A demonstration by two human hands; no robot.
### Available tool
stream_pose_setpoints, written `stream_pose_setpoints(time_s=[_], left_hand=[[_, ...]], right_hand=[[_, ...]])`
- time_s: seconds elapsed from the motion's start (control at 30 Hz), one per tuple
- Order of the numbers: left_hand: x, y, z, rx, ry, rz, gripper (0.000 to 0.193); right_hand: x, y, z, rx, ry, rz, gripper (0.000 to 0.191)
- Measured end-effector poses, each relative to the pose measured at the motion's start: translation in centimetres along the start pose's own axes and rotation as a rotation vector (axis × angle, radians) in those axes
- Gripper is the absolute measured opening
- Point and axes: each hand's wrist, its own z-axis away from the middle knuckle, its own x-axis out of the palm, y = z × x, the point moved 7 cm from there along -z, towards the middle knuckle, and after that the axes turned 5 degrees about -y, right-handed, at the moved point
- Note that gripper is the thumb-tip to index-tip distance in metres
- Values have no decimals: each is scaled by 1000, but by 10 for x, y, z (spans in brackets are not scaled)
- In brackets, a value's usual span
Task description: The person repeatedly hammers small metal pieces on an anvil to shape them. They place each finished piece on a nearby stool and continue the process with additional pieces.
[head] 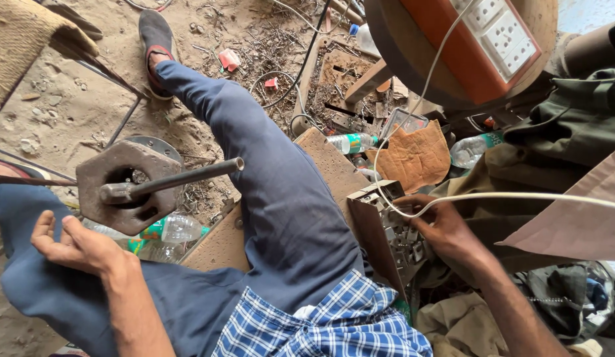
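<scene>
Metal bits in cardboard box (380,225): small, hard, probably sharp; pinch gently. Right hand (440,228) fingers dip in, grip unclear. Left hand (73,244) loosely curled, holding nothing.

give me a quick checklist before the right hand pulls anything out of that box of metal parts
1. Right hand in contact with the box of metal parts: ok, fingers rest on the pieces.
2. White cable clear of the hand: not ok, it crosses the fingers.
3. Left hand free: ok, open and holding nothing, resting on the thigh.
4. Metal press tool within reach of the left hand: ok, just above it.
5. Firm grip on a part: cannot tell, fingertips are hidden among the pieces.
</scene>
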Motion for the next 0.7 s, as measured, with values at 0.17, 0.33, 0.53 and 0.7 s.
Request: stream_pose_setpoints(time_s=[0.17, 0.33, 0.53, 0.7], left_hand=[[6, 11, -1, 69, -33, -10, 38], [13, 19, 2, 59, -60, 85, 36], [-8, 83, 24, 11, -26, 295, 22], [37, 108, 110, -622, -487, 1322, 25]], right_hand=[[-11, 15, 5, 5, 43, -271, 35], [1, 39, 9, 75, -2, -520, 39], [-8, 37, 51, 67, -13, -840, 55], [37, -41, 65, -84, -325, -770, 40]])
